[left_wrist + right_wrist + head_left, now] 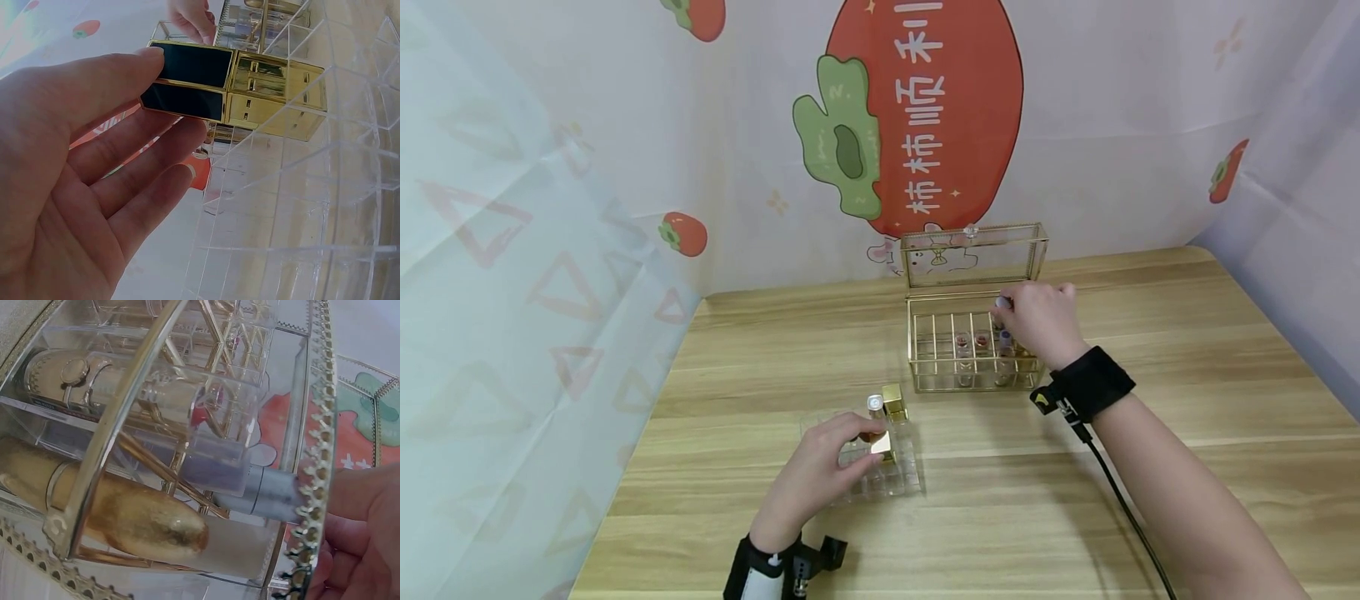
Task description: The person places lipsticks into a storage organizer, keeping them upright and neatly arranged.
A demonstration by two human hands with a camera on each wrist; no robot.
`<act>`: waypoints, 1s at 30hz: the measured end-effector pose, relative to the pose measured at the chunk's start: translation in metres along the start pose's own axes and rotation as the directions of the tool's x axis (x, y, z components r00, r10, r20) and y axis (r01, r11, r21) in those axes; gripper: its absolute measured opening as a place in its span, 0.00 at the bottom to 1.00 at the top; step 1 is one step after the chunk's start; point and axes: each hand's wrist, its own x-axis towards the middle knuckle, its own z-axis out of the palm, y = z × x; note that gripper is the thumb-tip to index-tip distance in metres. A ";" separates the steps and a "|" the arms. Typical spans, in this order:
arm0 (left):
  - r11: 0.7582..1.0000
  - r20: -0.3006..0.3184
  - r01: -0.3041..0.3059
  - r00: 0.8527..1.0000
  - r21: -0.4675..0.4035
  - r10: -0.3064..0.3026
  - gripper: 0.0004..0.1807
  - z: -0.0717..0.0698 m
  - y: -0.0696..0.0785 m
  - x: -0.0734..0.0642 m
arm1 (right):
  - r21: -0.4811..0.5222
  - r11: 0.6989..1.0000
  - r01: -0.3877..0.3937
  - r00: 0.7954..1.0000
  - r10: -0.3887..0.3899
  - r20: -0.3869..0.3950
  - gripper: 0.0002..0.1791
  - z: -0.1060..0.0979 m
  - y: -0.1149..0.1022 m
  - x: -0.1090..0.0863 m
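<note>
My left hand (823, 467) is over a clear acrylic organizer (906, 479). Its thumb and fingers pinch a square black-and-gold lipstick tube (194, 65), whose gold end lies within the organizer's dividers. My right hand (1041, 321) is at the right side of a gold-framed glass box (912, 350). It pinches the end of a silver-grey lipstick tube (275, 494), the other end of which is inside the box's divided part. Beside that tube lie a gold rounded tube (150, 519) and a clear-and-pink one (125, 390). The palm hides the right fingertips in the head view.
The box's glass lid (973, 258) stands raised at the back, close to the printed backdrop (760, 150). A silver-topped tube (876, 404) and a gold-capped one (892, 398) stand at the organizer's far edge. A black cable (1120, 492) runs from the right wrist strap.
</note>
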 end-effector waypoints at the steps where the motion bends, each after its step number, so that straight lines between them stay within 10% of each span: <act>1: 1.000 -0.001 0.001 1.000 0.000 -0.001 0.17 0.000 0.000 0.000 | -0.002 1.000 0.000 1.000 0.000 0.006 0.12 0.000 0.000 0.000; 30: 1.000 0.013 0.025 1.000 0.001 -0.025 0.16 -0.001 0.001 0.000 | -0.007 1.000 -0.025 0.999 0.025 -0.025 0.08 0.007 -0.001 -0.004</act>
